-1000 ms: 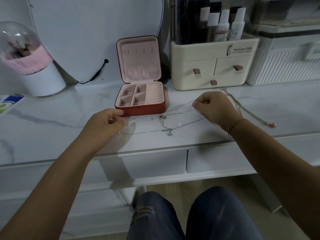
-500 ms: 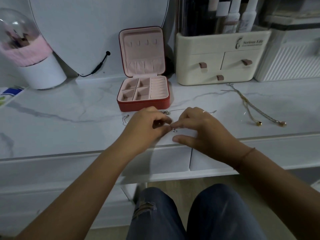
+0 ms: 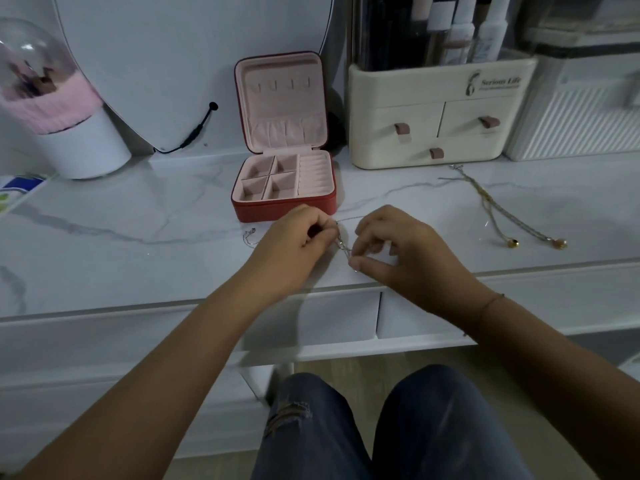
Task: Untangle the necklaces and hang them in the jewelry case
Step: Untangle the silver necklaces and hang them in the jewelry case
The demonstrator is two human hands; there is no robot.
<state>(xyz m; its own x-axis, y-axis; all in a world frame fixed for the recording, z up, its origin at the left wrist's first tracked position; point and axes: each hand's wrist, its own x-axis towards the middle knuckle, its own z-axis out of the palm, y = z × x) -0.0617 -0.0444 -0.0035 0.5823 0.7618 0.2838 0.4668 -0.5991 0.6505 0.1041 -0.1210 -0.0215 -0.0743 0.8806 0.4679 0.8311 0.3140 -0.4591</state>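
Observation:
A tangle of thin silver necklaces (image 3: 344, 244) lies on the marble desk just in front of the red jewelry case (image 3: 284, 188), which stands open with pink lining and small hooks in its lid. My left hand (image 3: 294, 244) pinches the chains from the left. My right hand (image 3: 391, 251) pinches them from the right, thumb and forefinger together at the pendant. One chain end (image 3: 250, 234) trails out to the left of my left hand. Two gold necklaces (image 3: 502, 211) with round pendants lie apart on the right.
A cream drawer organizer (image 3: 440, 116) with bottles stands behind right, next to a white ribbed box (image 3: 581, 109). A heart-shaped mirror (image 3: 194, 53) with a black cable leans at the back. A domed pink and white holder (image 3: 59, 109) stands at the far left.
My hands, spread wide holding the silver chains a second ago, have come together at the tangle. Since half a second ago they have hardly shifted, still working the knot.

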